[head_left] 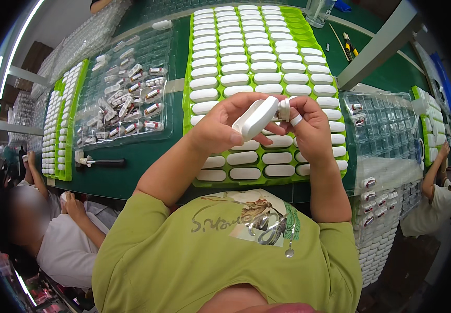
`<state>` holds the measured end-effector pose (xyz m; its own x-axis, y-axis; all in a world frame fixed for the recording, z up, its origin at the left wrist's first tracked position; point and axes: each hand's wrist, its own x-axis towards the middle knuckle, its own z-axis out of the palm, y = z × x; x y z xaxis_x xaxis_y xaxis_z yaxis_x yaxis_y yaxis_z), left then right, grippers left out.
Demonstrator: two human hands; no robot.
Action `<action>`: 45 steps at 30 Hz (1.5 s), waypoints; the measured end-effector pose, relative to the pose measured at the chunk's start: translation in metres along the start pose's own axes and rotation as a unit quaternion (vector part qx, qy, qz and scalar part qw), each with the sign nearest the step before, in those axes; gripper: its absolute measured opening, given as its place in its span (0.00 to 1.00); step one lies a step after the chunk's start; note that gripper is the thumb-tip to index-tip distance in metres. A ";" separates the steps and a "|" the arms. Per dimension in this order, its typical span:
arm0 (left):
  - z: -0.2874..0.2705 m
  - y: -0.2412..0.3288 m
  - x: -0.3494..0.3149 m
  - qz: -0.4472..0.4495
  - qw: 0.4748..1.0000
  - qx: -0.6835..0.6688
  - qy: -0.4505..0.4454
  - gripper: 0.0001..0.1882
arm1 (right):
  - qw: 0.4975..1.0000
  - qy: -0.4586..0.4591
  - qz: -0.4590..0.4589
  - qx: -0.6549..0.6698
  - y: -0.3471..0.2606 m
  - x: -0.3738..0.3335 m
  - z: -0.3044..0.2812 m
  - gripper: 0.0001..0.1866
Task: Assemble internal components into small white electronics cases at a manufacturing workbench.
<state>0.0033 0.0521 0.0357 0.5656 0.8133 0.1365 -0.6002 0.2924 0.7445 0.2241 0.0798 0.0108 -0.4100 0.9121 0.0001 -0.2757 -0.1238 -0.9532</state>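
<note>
My left hand (216, 124) is closed around a white oblong plastic shell (260, 118), tilted, with its open hollow side turned toward the palm. At the shell's upper right end, my right hand (311, 128) pinches a small white round piece (284, 109) between thumb and fingers. That piece is against or very close to the shell; whether they are joined I cannot tell. A white band (296, 120) circles one right finger. Both hands are above a bright green tray (299, 25) filled with rows of similar white oblong pieces (250, 87).
To the left lies a clear plastic tray (167, 49) with many loose small parts, and a black-handled tool (105, 163) near it. Clear blister trays (384, 122) and a grey post (377, 47) stand right. Co-workers sit left (71, 242) and right (431, 208).
</note>
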 end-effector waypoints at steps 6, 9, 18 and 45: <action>-0.011 -0.009 0.000 0.004 0.998 0.064 -0.011 0.46 | 0.993 -0.031 0.017 0.117 -0.003 -0.002 -0.006 0.16; -0.009 -0.011 0.001 -0.003 0.992 0.123 -0.007 0.45 | 0.998 -0.056 -0.032 0.010 -0.001 -0.008 -0.008 0.23; -0.001 -0.015 0.003 0.000 0.976 0.216 0.023 0.42 | 0.997 0.013 0.060 -0.040 -0.002 -0.010 -0.007 0.29; -0.012 -0.035 0.000 0.038 0.868 0.475 0.138 0.39 | 0.890 -0.046 -0.237 -0.386 -0.014 -0.009 -0.010 0.34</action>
<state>0.0174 0.0480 0.0023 0.3099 0.9398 0.1442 0.1818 -0.2074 0.9612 0.2403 0.0770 0.0213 -0.4867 0.7494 0.4489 0.2282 0.6051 -0.7627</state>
